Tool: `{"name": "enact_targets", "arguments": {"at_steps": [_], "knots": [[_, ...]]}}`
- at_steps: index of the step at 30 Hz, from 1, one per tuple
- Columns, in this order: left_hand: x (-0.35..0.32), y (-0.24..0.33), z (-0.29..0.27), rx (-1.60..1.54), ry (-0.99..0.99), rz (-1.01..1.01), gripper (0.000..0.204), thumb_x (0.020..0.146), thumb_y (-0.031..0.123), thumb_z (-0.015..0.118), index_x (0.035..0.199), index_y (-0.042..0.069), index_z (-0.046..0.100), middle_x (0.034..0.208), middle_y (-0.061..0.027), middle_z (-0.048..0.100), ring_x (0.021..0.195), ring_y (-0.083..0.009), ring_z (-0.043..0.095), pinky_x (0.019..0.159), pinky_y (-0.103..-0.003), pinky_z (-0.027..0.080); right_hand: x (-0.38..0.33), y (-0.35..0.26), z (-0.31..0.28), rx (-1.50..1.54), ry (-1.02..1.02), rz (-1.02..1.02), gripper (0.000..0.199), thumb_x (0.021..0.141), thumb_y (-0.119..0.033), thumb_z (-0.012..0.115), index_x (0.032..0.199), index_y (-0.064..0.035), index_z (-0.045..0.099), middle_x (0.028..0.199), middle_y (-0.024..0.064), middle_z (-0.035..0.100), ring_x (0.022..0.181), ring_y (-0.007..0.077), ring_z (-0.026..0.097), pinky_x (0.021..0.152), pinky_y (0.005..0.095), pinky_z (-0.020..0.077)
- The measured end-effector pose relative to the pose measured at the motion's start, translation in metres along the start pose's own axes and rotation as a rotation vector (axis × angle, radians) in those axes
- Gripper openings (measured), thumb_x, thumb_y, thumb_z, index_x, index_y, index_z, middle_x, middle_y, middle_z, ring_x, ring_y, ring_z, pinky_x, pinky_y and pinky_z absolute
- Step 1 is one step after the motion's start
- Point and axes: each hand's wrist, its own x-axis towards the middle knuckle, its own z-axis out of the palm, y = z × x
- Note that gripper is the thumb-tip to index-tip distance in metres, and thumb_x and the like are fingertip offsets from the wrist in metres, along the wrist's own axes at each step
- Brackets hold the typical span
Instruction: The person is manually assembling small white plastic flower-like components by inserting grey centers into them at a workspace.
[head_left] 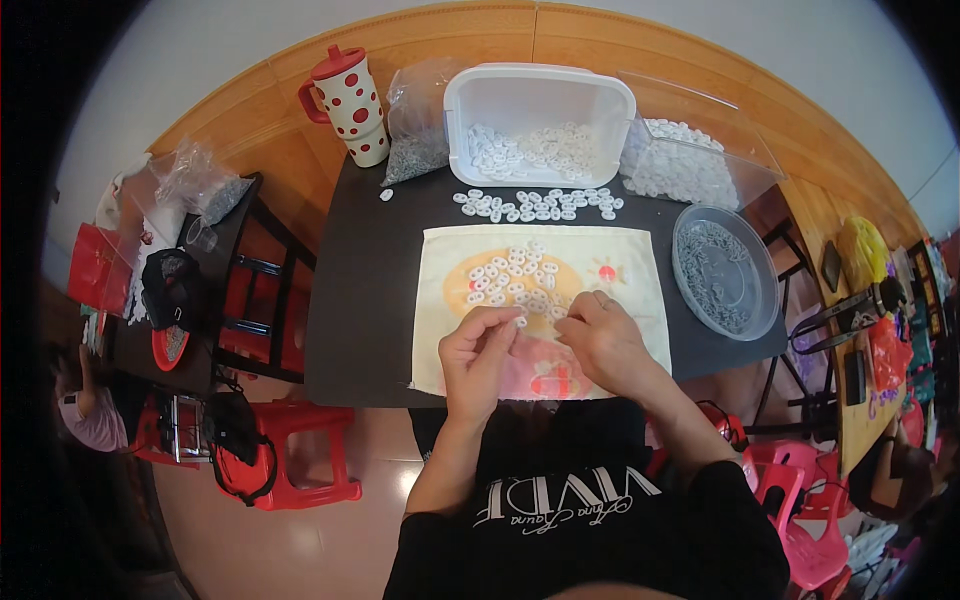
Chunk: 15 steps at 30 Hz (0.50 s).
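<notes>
Head view: left grip (473,358) pinches rounded white piece (520,322); right grip (607,346), I can't tell.

A small white oval piece (520,321) is pinched in the fingertips of the left hand (475,358), its finer detail too small to be made out. From eleven to one o'clock of it, a loose cluster of similar white pieces (515,269) is scattered, rounded ovals marked with two dark spots.
</notes>
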Motion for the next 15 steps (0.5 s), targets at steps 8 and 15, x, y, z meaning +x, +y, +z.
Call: {"name": "enact_targets", "arguments": {"at_steps": [8,15], "knots": [[-0.006,0.002,0.011,-0.019,-0.05,-0.155,0.015,0.092,-0.007,0.064,0.106,-0.004,0.069,0.086,-0.0046,0.068,0.071,-0.009,0.061,0.065,-0.022,0.05,-0.015,-0.008,0.008,0.131,0.057,-0.023,0.015,0.077,-0.006,0.068,0.088,-0.0041,0.058,0.086,0.0125,0.057,0.08,0.0321,0.057,0.07,0.0431,0.0456],[-0.009,-0.017,0.015,0.234,-0.194,-0.02,0.013,0.089,-0.011,0.065,0.099,-0.005,0.068,0.093,-0.0058,0.066,0.078,-0.0106,0.063,0.071,-0.023,0.051,-0.03,-0.003,0.019,0.468,0.162,0.183,0.035,0.079,-0.001,0.071,0.11,-0.0016,0.054,0.088,0.0163,0.066,0.079,0.037,0.066,0.069,0.0457,0.051]]}}
